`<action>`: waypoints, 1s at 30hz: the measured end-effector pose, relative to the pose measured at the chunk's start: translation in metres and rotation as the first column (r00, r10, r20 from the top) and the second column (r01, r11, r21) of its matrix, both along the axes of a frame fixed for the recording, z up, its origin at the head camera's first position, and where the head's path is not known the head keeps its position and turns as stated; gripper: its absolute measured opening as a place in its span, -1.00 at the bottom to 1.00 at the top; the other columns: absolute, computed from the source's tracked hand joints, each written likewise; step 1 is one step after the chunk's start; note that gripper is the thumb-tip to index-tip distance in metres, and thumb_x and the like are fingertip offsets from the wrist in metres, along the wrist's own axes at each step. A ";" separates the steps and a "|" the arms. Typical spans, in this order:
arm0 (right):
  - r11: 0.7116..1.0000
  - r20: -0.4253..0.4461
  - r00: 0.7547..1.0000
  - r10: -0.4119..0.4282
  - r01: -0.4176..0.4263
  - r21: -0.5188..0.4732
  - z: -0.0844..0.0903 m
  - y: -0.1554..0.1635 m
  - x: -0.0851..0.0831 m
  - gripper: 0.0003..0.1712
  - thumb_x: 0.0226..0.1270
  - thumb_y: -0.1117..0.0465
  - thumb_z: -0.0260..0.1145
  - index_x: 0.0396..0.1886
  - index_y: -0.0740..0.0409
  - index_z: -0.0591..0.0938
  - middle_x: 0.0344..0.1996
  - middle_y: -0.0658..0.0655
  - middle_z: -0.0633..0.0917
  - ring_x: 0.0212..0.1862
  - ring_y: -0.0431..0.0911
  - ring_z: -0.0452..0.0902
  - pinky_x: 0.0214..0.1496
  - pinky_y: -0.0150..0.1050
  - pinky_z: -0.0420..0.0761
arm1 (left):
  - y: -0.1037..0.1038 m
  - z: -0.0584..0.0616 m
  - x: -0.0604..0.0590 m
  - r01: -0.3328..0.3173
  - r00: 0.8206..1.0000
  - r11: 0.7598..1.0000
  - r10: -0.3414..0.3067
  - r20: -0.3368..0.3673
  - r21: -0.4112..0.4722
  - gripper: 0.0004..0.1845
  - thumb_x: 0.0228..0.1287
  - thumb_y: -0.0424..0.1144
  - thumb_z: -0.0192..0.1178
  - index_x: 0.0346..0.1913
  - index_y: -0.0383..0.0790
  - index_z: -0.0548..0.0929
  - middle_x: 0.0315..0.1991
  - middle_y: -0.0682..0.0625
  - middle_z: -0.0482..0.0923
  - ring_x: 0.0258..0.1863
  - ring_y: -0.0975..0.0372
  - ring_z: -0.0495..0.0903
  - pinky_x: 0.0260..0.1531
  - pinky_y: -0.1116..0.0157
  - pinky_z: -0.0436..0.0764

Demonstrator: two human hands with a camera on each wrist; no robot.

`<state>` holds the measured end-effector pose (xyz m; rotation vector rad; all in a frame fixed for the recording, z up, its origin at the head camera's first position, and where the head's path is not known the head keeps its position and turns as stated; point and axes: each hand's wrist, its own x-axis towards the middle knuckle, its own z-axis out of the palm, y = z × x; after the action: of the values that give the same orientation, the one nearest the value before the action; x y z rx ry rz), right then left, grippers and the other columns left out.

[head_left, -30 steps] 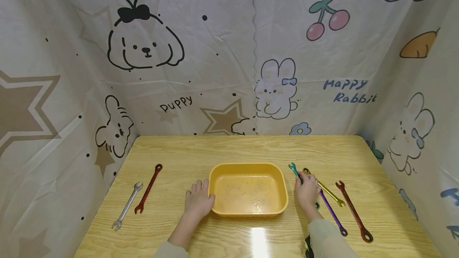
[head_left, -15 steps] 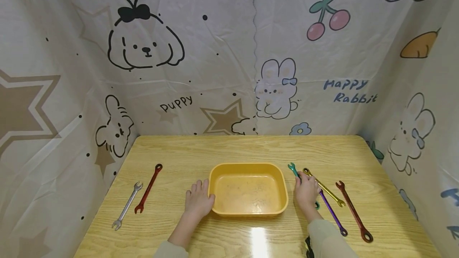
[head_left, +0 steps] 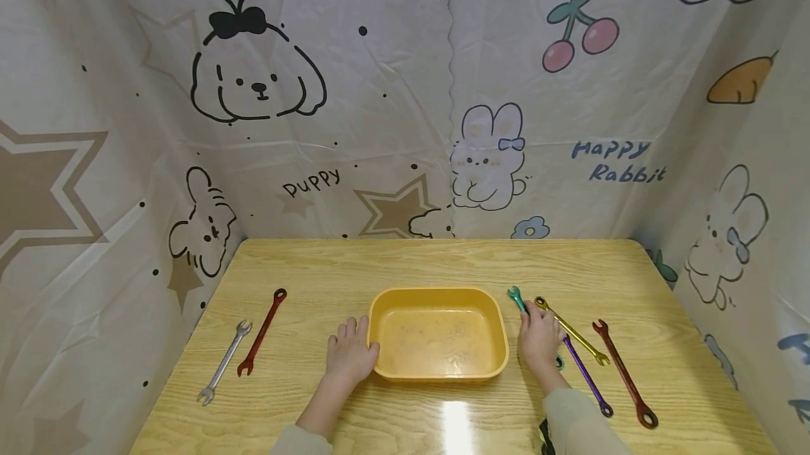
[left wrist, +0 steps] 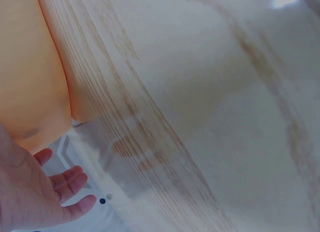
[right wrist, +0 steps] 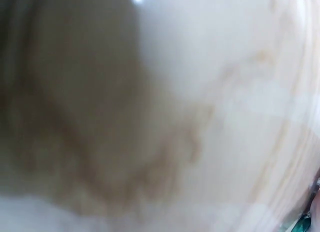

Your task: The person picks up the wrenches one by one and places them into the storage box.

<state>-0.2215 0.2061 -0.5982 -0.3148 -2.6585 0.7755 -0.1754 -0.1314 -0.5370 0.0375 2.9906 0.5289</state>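
Observation:
My left hand [head_left: 351,351] lies against the left side of the yellow plastic bin [head_left: 443,377], its thumb at the rim and its fingers fairly straight. In the left wrist view the left hand [left wrist: 45,187] shows loose, spread fingers beside the orange-looking bin wall [left wrist: 30,67]. Right of the bin, my right hand [head_left: 541,339] grips a green combination wrench [head_left: 517,297]; the open end sticks out past the fingers and the middle is hidden. A gold wrench [head_left: 579,335] and a purple wrench [head_left: 588,376] lie just right of that hand.
At the far right lies a large red wrench [head_left: 623,370]. A smaller red wrench [head_left: 262,332] and a silver wrench [head_left: 224,362] lie on the left of the wooden table [head_left: 329,265]. Something black [head_left: 546,437] shows beside the right sleeve. Printed cloth [head_left: 380,89] surrounds the table.
My right hand and the green wrench have shifted very slightly to the left. The left hand and the bin have stayed where they were.

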 end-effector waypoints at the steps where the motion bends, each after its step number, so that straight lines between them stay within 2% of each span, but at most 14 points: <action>1: 1.000 -0.005 1.000 0.001 -0.001 -0.002 0.000 0.000 0.000 -0.67 0.35 0.20 0.08 0.06 0.20 0.50 -0.19 0.38 0.49 -0.12 0.25 0.37 -0.08 0.11 0.18 | 0.000 0.000 0.000 0.002 1.000 1.000 -0.002 -0.004 -0.001 -0.44 0.22 -0.11 -0.04 0.25 -0.28 0.24 0.12 -0.26 0.25 0.08 -0.08 0.23 -0.02 -0.09 0.23; 14: 0.998 -0.112 0.993 0.031 -0.038 -0.060 -0.001 0.003 0.003 -0.68 0.30 0.25 0.15 0.03 0.21 0.54 -0.28 0.37 0.50 -0.17 0.22 0.39 -0.15 0.08 0.17 | 0.000 0.003 0.000 0.007 1.000 1.000 -0.008 -0.006 -0.013 -0.46 0.23 -0.10 -0.04 0.23 -0.26 0.24 0.09 -0.24 0.26 0.04 -0.07 0.25 -0.03 -0.08 0.25; 23: 0.993 -0.131 0.990 0.045 -0.058 -0.098 0.004 0.002 0.006 -0.68 0.29 0.28 0.16 0.03 0.23 0.53 -0.31 0.37 0.48 -0.22 0.21 0.38 -0.17 0.05 0.20 | 0.001 0.005 0.001 0.007 1.000 1.000 -0.007 -0.005 -0.001 -0.47 0.22 -0.12 -0.03 0.21 -0.27 0.25 0.06 -0.24 0.27 0.02 -0.06 0.25 -0.05 -0.08 0.25; 30: 0.990 -0.204 0.977 0.057 -0.082 -0.116 0.007 0.003 0.007 -0.68 0.25 0.33 0.19 0.01 0.25 0.56 -0.37 0.35 0.47 -0.30 0.20 0.39 -0.21 0.04 0.23 | 0.001 0.005 0.002 0.006 1.000 1.000 -0.006 0.001 -0.004 -0.47 0.22 -0.11 -0.04 0.22 -0.27 0.24 0.09 -0.25 0.25 0.05 -0.08 0.24 -0.04 -0.09 0.23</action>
<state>-0.2144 0.2096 -0.5915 -0.1654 -2.4490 0.9438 -0.1738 -0.1301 -0.5317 0.0464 2.9893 0.5221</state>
